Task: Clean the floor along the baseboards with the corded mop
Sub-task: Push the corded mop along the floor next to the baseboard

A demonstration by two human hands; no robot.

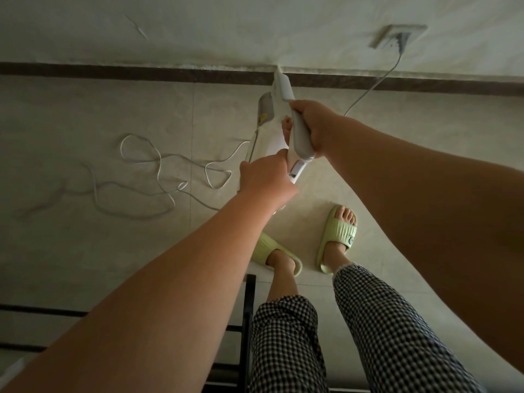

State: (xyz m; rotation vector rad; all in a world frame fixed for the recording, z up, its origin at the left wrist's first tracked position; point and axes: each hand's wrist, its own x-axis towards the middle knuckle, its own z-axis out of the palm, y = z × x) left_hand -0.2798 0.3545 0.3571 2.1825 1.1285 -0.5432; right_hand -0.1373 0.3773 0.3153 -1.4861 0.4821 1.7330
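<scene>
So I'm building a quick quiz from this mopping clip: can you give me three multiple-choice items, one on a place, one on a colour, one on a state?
1. Where does the loose cord lie?
A. coiled on the floor, to the left of the mop
B. draped over the feet
C. hung on the wall

2. What colour are the slippers?
A. black
B. pale green
C. red

3. What is the right hand doing?
A. hanging free
B. pressed flat on the wall
C. gripping the mop handle

Answers:
1 A, its loops spread over the tiles.
2 B, both slippers are light green.
3 C, its fingers wrap the grey handle, while the left hand holds the mop body lower down.
</scene>
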